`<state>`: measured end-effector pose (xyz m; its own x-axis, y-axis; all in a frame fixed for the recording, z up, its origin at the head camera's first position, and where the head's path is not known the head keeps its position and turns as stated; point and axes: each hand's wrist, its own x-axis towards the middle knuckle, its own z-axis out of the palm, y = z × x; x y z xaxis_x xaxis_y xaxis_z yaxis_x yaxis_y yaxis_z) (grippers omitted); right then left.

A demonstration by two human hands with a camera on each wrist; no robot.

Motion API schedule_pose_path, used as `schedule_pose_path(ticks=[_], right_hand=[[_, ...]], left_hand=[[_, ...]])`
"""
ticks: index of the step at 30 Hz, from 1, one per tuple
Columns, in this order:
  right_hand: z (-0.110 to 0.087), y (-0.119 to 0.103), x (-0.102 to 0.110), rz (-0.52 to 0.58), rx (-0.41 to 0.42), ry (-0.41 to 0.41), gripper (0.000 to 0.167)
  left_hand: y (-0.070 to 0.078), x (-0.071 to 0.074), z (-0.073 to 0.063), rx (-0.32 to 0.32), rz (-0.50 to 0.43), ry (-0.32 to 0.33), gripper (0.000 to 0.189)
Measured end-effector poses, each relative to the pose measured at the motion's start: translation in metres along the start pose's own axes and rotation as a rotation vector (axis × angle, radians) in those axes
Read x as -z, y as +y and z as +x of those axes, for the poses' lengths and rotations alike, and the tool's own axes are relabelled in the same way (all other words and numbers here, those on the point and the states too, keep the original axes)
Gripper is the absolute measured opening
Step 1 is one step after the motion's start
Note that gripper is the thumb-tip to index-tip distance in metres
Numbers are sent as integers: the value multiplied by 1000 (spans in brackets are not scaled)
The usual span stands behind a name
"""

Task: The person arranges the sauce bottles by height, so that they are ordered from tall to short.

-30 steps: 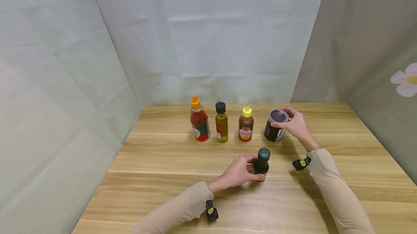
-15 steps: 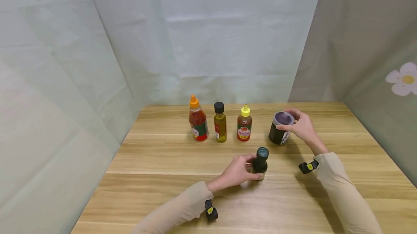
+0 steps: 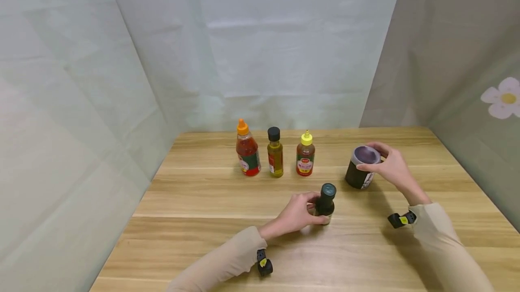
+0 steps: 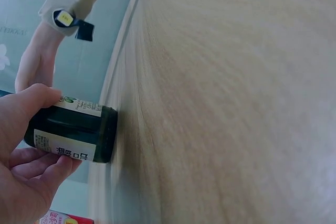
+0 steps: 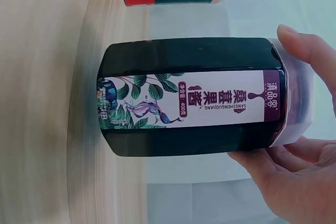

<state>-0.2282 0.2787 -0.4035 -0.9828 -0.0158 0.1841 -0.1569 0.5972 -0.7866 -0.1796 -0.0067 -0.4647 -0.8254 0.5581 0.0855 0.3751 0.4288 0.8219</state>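
Observation:
My left hand (image 3: 295,214) grips a small dark green bottle (image 3: 326,204) by its body, thumb on one side and fingers on the other. Its pale label (image 4: 77,148) shows in the left wrist view, where the base is at the tabletop. To the right and farther back, my right hand (image 3: 391,165) holds a dark jam jar (image 3: 357,175) around its purple-topped lid. A white label (image 5: 194,100) with leaves and purple print faces the right wrist camera. The jar is slightly tilted in the head view; whether its base touches the wood I cannot tell.
Behind the hands stand a red sauce bottle with an orange nozzle cap (image 3: 248,154), a yellow oil bottle with a black cap (image 3: 276,154) and a red sauce bottle with a yellow cap (image 3: 305,154). Pale cloth (image 3: 292,48) hangs along the back of the wooden table (image 3: 195,201).
My right hand has moved the jam jar to the right and nearer to me, away from the yellow-capped bottle. The left hand and its dark bottle have stayed in place.

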Motion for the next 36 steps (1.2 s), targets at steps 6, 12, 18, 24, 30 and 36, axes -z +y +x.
schedule_pose_path(ticks=[6, 12, 18, 24, 30, 36], right_hand=[[-18, 0, 12, -16, -12, 1, 68], [-29, -1, 20, -10, -28, 1, 67], [-34, -1, 22, -8, -53, 3, 68], [-35, 1, 21, -8, -56, 15, 69], [-36, 1, 22, -2, -50, 21, 70], [-38, 0, 22, 3, -39, 10, 70]], left_hand=[[0, -1, 1, -2, -12, 2, 52], [0, 0, 2, 5, -23, 6, 53], [-1, 0, 1, -2, -21, 7, 52], [0, -1, 1, -11, -7, 8, 51], [1, 0, 1, -3, -11, 3, 51], [0, -1, 0, 0, -24, 4, 51]])
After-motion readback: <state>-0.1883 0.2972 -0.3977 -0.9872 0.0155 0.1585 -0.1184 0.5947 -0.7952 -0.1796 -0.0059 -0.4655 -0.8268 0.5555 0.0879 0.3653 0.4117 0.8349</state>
